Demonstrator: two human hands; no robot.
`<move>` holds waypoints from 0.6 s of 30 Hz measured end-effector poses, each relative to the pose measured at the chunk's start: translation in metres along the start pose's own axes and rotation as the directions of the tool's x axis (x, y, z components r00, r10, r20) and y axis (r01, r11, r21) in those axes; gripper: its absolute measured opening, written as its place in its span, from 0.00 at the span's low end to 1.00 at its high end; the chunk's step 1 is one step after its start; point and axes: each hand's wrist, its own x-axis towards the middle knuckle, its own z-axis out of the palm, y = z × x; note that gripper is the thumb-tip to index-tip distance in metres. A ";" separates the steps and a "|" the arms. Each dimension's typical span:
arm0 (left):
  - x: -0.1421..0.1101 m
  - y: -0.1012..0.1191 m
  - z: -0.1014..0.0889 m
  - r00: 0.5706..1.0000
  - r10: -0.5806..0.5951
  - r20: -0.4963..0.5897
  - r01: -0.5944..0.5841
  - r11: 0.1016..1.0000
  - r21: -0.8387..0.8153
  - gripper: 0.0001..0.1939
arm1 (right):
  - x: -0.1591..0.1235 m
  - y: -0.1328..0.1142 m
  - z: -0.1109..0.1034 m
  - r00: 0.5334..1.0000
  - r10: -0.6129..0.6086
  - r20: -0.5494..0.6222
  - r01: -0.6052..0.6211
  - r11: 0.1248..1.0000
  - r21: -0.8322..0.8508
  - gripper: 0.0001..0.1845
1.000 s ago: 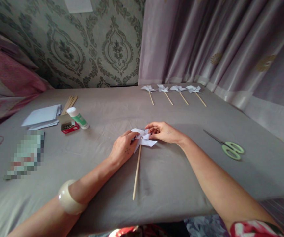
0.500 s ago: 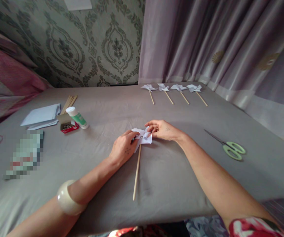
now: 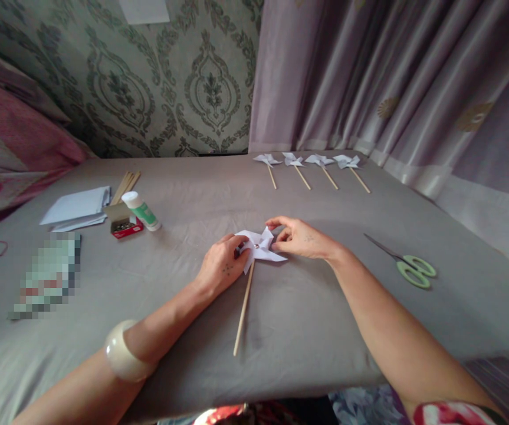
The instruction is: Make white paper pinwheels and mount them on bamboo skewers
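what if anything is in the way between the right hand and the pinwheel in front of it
Nothing visible. The right hand has its fingers right at the blades of the pinwheel. The left hand is on the opposite side, and the scissors lie well off to the right.

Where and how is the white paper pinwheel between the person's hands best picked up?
Probably by the middle of the wooden stick, coming from the person's near side: it is slim, straight, clear of both hands and points toward the person. The pinwheel's folded paper head looks easy to crush, and the left hand is on it.
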 end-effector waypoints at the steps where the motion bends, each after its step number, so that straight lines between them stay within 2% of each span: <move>1: 0.000 0.000 0.000 1.000 0.003 0.002 -0.003 1.000 0.000 0.13 | -0.004 -0.004 -0.002 0.998 -0.014 -0.055 0.011 0.998 -0.066 0.24; 4: -0.001 -0.001 0.000 1.000 0.004 0.000 -0.004 1.000 0.000 0.13 | -0.014 -0.018 -0.004 0.981 -0.049 -0.190 -0.001 0.968 -0.253 0.15; 7: -0.001 -0.001 0.000 1.000 -0.009 -0.011 0.009 1.000 -0.011 0.13 | -0.024 -0.032 0.006 0.991 -0.040 -0.126 -0.006 0.939 -0.343 0.10; 11: -0.003 0.000 -0.001 0.999 -0.047 -0.022 0.046 0.998 -0.039 0.12 | -0.031 -0.043 0.025 0.996 -0.011 -0.085 -0.030 0.884 -0.467 0.11; 14: -0.005 -0.002 0.000 0.999 -0.041 -0.021 0.040 0.998 -0.043 0.13 | -0.030 -0.044 0.033 0.996 0.005 -0.093 -0.050 0.871 -0.489 0.13; 18: -0.006 -0.003 0.002 1.000 -0.018 -0.001 0.018 0.999 -0.044 0.13 | -0.026 -0.040 0.036 0.994 0.018 -0.112 -0.065 0.901 -0.429 0.12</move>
